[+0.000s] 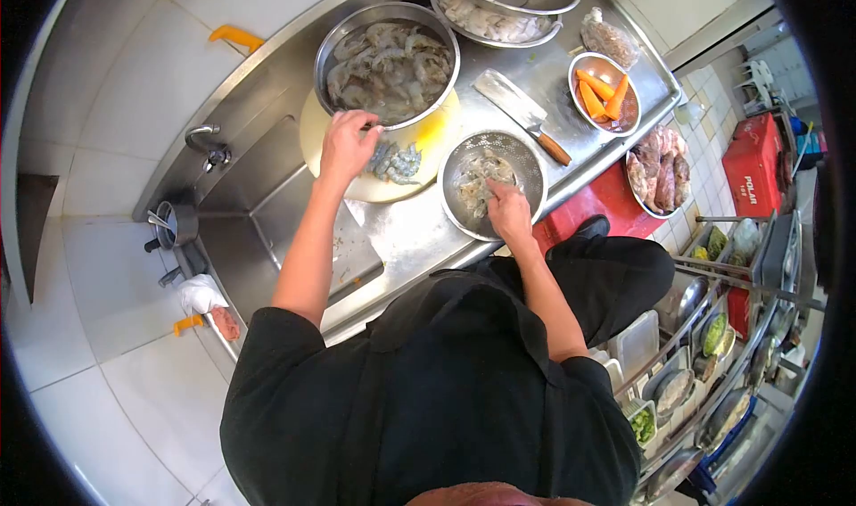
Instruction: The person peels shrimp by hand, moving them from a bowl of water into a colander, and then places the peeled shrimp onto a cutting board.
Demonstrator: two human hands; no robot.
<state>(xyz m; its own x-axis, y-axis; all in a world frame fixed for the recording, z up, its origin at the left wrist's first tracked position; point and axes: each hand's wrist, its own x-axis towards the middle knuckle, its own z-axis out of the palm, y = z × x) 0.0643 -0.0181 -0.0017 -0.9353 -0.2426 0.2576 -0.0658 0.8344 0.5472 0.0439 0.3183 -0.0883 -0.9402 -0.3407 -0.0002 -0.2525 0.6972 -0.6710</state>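
My left hand (pixel 348 147) is at the near rim of a steel bowl (pixel 455 76) of raw unpeeled shrimp (pixel 388 65). Its fingers are bent, with a gap between thumb and fingertips, and I see nothing in them. Just below lie peeled shrimp (pixel 392 163) on a round, pale cutting board (pixel 319 140). My right hand (pixel 509 213) reaches into a perforated steel colander (pixel 455 172). Its fingers are drawn together over shrimp shells (pixel 481 174); whatever they hold is hidden.
A cleaver (pixel 522 114) lies on the steel counter, beyond the colander. Carrots (pixel 602 91) sit in a bowl to the right. Behind stand stacked bowls (pixel 504 16) with pale meat. The sink (pixel 290 212) is at left, and a bowl of meat (pixel 658 172) stands past the counter's right edge.
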